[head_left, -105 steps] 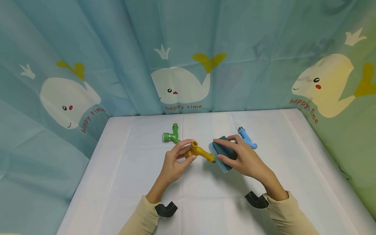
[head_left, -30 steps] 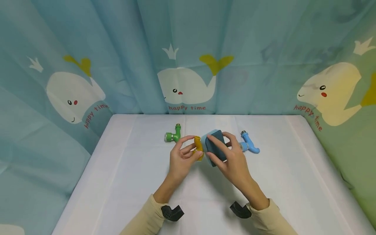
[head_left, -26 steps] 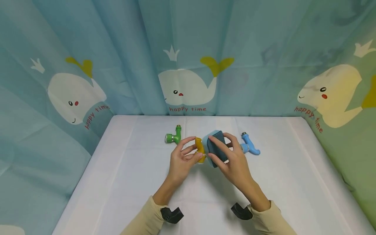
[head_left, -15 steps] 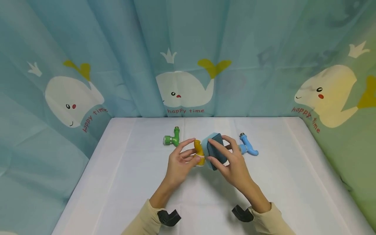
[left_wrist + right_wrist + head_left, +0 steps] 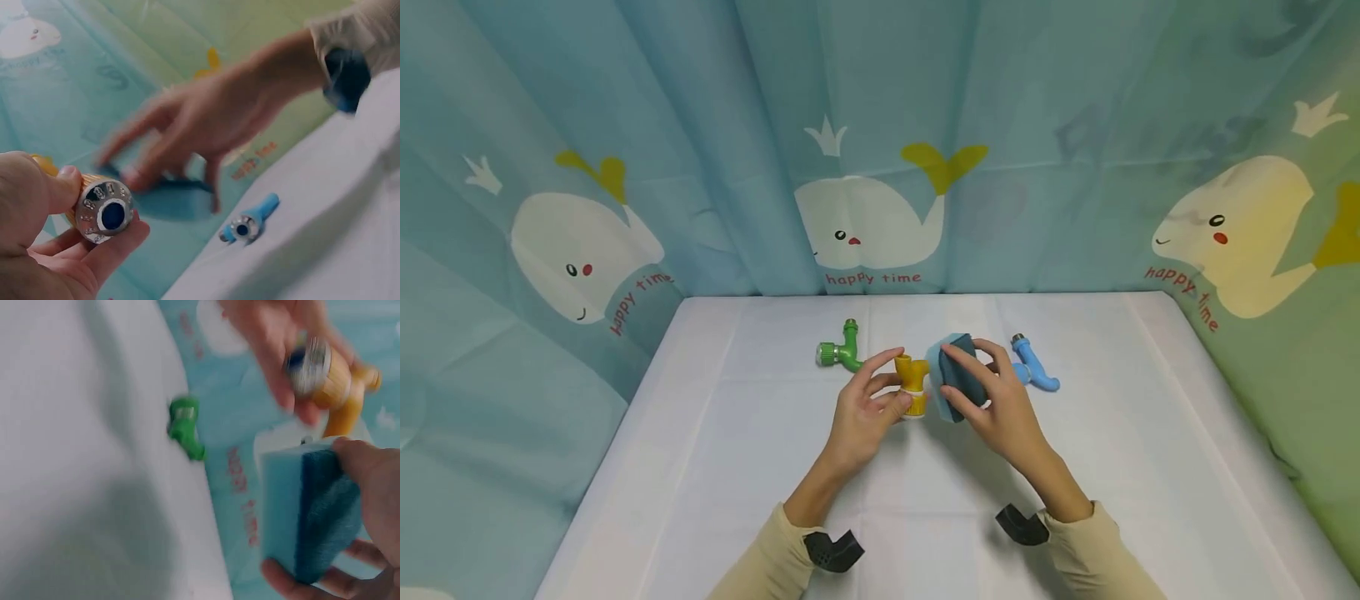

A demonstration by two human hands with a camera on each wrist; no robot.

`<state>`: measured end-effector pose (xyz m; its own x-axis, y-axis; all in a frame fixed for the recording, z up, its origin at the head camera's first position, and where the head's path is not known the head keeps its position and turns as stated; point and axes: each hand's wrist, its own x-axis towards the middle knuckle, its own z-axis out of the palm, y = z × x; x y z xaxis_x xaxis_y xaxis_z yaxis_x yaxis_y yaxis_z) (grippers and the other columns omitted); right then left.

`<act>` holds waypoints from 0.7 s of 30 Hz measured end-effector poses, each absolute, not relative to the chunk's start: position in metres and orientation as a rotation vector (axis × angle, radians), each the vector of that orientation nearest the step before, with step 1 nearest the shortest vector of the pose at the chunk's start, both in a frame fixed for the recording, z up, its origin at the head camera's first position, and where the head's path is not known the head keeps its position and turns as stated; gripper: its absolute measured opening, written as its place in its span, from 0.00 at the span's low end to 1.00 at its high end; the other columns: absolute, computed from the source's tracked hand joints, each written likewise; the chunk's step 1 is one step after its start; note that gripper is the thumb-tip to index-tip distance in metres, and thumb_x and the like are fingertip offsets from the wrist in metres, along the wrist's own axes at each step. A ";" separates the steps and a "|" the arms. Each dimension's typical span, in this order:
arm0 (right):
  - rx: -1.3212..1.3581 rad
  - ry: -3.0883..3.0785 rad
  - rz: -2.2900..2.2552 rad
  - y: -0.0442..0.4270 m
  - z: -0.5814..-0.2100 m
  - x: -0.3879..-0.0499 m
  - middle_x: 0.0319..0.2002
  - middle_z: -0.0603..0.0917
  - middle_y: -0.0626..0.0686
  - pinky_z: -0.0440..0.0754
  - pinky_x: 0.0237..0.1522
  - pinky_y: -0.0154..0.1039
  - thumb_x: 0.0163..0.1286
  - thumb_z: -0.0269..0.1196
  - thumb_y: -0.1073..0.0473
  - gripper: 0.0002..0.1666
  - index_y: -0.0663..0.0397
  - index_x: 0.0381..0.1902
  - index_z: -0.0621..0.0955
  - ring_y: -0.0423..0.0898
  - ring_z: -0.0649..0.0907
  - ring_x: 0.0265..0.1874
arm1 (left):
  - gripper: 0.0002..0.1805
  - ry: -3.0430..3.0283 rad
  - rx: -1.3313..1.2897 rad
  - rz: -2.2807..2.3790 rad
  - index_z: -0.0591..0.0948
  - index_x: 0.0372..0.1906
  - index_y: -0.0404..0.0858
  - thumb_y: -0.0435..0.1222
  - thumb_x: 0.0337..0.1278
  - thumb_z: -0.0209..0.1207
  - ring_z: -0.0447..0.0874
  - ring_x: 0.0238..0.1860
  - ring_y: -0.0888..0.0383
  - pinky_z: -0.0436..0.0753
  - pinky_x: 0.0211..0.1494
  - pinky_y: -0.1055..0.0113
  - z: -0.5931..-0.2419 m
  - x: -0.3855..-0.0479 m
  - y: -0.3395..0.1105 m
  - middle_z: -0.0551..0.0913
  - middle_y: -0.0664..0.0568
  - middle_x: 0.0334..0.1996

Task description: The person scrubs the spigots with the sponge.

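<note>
My left hand (image 5: 861, 417) pinches a yellow tap (image 5: 912, 372) by its ribbed knob, above the table. The knob's silver cap with a dark blue centre faces the left wrist camera. In my right hand (image 5: 1003, 408) is a sponge (image 5: 964, 379), light blue on one side and dark blue on the other, gripped between thumb and fingers. Its light face is against or very near the tap's side; contact cannot be told. In the right wrist view, the sponge (image 5: 300, 506) sits just below the yellow tap (image 5: 340, 394).
A green tap (image 5: 847, 348) lies on the white-covered table (image 5: 760, 467) behind my left hand. Behind my right hand lies a blue tap (image 5: 1034, 364), partly hidden by the fingers. A curtain (image 5: 880, 75) with printed whales stands along the table's far edge.
Over the last seconds, the yellow tap has turned in my left hand, from lying slanted to its present upright pose. The sponge has moved along it and now stands slightly further right.
</note>
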<state>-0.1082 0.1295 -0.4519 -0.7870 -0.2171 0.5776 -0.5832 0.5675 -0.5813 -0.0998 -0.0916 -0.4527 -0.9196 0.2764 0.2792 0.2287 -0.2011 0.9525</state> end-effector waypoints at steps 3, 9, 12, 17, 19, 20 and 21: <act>0.623 -2.347 1.138 0.130 -0.453 -0.109 0.65 0.73 0.63 0.81 0.27 0.39 0.60 0.77 0.63 0.37 0.45 0.67 0.80 0.50 0.79 0.37 | 0.33 1.974 0.632 2.326 0.68 0.74 0.38 0.22 0.67 0.60 0.87 0.47 0.44 0.89 0.48 0.59 -0.454 -0.099 -0.092 0.78 0.29 0.57; 0.770 -2.266 1.135 0.128 -0.445 -0.110 0.65 0.73 0.64 0.86 0.30 0.43 0.63 0.76 0.58 0.34 0.46 0.67 0.80 0.54 0.82 0.40 | 0.30 1.965 0.691 2.344 0.69 0.73 0.36 0.25 0.69 0.61 0.88 0.45 0.47 0.89 0.47 0.58 -0.452 -0.099 -0.094 0.79 0.29 0.55; 0.716 -2.326 1.093 0.133 -0.448 -0.113 0.64 0.73 0.65 0.87 0.32 0.47 0.60 0.77 0.62 0.36 0.46 0.67 0.81 0.55 0.82 0.42 | 0.30 1.938 0.674 2.358 0.69 0.73 0.36 0.25 0.69 0.61 0.89 0.45 0.46 0.89 0.47 0.55 -0.451 -0.098 -0.095 0.78 0.28 0.55; 0.759 -2.312 1.138 0.131 -0.448 -0.111 0.65 0.73 0.64 0.85 0.32 0.45 0.65 0.75 0.55 0.33 0.46 0.67 0.80 0.53 0.81 0.40 | 0.31 1.924 0.618 2.366 0.67 0.74 0.35 0.24 0.69 0.60 0.89 0.44 0.48 0.89 0.46 0.53 -0.453 -0.099 -0.095 0.78 0.28 0.54; 0.775 -2.310 1.119 0.130 -0.447 -0.110 0.65 0.72 0.63 0.86 0.31 0.43 0.64 0.76 0.55 0.33 0.45 0.67 0.80 0.52 0.82 0.41 | 0.31 1.915 0.614 2.365 0.67 0.74 0.34 0.24 0.69 0.60 0.89 0.45 0.49 0.89 0.45 0.52 -0.451 -0.098 -0.096 0.78 0.27 0.54; 0.766 -2.322 1.094 0.131 -0.446 -0.110 0.65 0.72 0.64 0.87 0.32 0.44 0.64 0.76 0.55 0.33 0.45 0.67 0.80 0.53 0.82 0.41 | 0.31 1.905 0.613 2.366 0.67 0.74 0.34 0.24 0.69 0.60 0.89 0.45 0.50 0.89 0.45 0.52 -0.450 -0.098 -0.097 0.78 0.27 0.54; 0.755 -2.337 1.072 0.132 -0.447 -0.111 0.65 0.72 0.64 0.87 0.32 0.45 0.61 0.77 0.59 0.36 0.45 0.67 0.80 0.54 0.83 0.42 | 0.31 1.899 0.605 2.364 0.67 0.74 0.36 0.24 0.69 0.60 0.89 0.44 0.50 0.89 0.45 0.52 -0.450 -0.098 -0.098 0.78 0.28 0.54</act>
